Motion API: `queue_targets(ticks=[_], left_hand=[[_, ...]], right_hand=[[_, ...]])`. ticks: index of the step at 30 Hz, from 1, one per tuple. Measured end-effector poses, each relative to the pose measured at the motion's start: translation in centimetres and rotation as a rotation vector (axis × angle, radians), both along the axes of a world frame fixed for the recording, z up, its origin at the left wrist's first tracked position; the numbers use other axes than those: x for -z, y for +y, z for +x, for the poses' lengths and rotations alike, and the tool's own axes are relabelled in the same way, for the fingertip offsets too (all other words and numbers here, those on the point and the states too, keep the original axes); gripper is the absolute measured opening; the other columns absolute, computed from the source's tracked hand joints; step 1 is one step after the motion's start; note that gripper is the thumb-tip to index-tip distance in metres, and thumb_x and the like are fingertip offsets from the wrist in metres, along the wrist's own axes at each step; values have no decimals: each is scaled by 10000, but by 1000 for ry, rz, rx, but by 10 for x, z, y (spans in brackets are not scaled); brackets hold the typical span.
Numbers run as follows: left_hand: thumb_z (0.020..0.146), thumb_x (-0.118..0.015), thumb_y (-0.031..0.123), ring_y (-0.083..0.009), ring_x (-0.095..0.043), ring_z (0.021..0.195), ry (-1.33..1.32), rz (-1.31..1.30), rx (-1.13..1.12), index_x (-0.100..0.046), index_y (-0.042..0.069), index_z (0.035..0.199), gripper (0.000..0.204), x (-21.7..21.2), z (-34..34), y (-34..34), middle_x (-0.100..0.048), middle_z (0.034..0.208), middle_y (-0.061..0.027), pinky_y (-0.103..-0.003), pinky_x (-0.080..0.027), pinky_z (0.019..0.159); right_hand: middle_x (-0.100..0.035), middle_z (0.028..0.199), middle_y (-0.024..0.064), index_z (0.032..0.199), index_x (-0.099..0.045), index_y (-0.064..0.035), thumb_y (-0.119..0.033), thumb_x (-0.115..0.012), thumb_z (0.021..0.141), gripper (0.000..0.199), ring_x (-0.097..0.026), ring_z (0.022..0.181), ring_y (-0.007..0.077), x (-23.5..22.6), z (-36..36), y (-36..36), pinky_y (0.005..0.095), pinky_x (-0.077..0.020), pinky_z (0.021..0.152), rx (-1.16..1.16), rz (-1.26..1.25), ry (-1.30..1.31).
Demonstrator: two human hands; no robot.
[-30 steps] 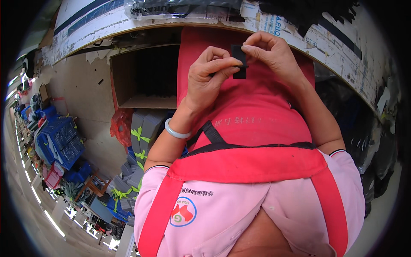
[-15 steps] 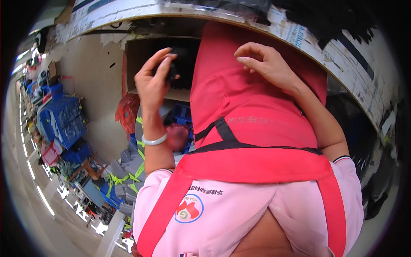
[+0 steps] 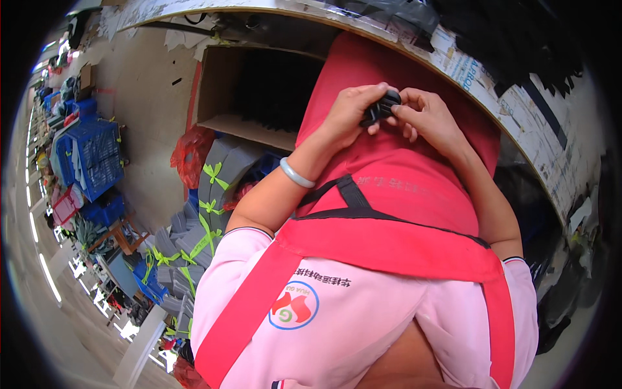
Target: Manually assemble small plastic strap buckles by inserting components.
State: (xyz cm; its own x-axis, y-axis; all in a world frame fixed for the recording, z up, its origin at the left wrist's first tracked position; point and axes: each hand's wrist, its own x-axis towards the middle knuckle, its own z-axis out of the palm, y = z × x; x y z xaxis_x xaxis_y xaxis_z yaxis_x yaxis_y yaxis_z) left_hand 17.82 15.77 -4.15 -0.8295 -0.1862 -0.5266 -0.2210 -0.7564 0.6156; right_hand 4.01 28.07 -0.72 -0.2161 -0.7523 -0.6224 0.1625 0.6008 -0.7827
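Observation:
Above the red apron (image 3: 389, 162) over my lap, my two hands meet at a small black piece (image 3: 381, 110). It looks smooth and partly glossy, with a strap-like or folded form; its exact kind is hard to make out. My left hand (image 3: 353, 111), with a pale bangle on its wrist, grips the piece from the left between thumb and fingers. From the right, my right hand (image 3: 431, 120) pinches its edge with thumb and forefinger, its other fingers curled below. The fingers cover part of the piece.
An open cardboard box (image 3: 278, 133) holding a dark mass stands left of my lap. Beside it are a red plastic bag (image 3: 191, 155) and grey bundles tied with lime-green strips (image 3: 210, 207). A worktable (image 3: 453, 61) with black material crosses ahead. Blue crates (image 3: 94, 162) stand farther left.
My left hand has come from over the box to my lap, carrying the black piece. My right hand has moved slightly down and right and now holds the piece too.

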Motion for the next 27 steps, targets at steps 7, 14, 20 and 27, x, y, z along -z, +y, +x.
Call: queue_targets(ticks=[7,14,20,27], left_hand=[[979,-502,379,-238,-669,667,-65,172,-10,-618,-7,993,403,2,1,-13,-641,768,-94,-255,-482,442],[969,-492,442,-136,-500,469,15,10,244,-611,-4,959,461,-9,-8,-8,-520,633,-41,-219,-339,378],[966,-503,443,-115,-492,482,-12,255,216,-591,9,928,445,-5,-17,-5,-537,657,-34,-202,-335,373],[931,-621,252,-136,-610,591,-82,132,122,-610,9,941,244,3,-26,5,-611,730,-56,-204,-433,415]], right_hand=[[-602,756,-12,969,-614,-39,-202,-577,951,168,-546,631,42,-9,-20,10,197,-462,574,74,-239,-53],[-597,790,-29,1025,-627,-31,-148,-561,951,153,-545,699,34,2,-29,20,204,-464,626,46,-373,-67],[-587,783,33,980,-634,-111,-105,-593,783,201,-601,721,212,14,-24,26,322,-497,627,-205,-702,1307],[-633,905,64,1015,-639,-94,-118,-648,800,217,-611,843,261,10,-53,29,346,-497,722,-202,-643,1216]])
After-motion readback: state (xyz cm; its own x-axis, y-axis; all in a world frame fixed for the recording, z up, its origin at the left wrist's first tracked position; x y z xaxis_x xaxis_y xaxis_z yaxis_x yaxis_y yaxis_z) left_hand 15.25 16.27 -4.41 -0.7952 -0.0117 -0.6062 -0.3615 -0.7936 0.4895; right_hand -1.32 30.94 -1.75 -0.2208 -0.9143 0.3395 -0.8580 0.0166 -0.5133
